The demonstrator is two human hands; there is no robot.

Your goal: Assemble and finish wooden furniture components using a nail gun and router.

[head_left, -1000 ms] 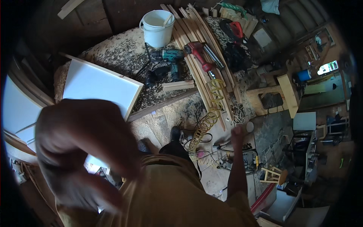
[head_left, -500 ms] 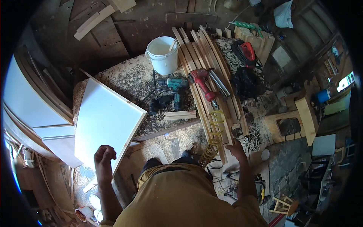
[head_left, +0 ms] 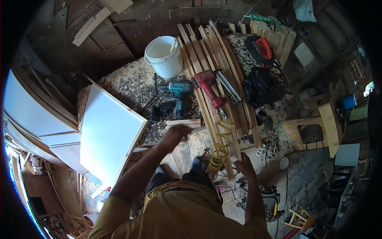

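My left hand [head_left: 179,135] reaches in at the bench's front edge beside short light wood pieces [head_left: 181,123], fingers loosely bent and apart, apparently empty. Lower right, my right hand [head_left: 244,165] grips the near end of a long wooden strip among the stacked strips [head_left: 197,55]. On that stack lie a red pneumatic nailer [head_left: 209,85] and its yellow coiled hose [head_left: 221,147]. A teal cordless drill [head_left: 179,91] lies left of the stack. A white framed panel [head_left: 109,133] rests at the bench's left.
The bench [head_left: 119,75] also carries a white bucket [head_left: 163,59], a red power tool [head_left: 260,51] and a black bag [head_left: 258,87]. A wooden frame [head_left: 310,127] stands at right, a stool [head_left: 304,219] lower right, leaning white boards [head_left: 39,119] at left, cables [head_left: 268,147] below.
My left hand has moved from the white panel rightward and forward to the short wood pieces. My right hand has come slightly lower on the wooden strips' near ends.
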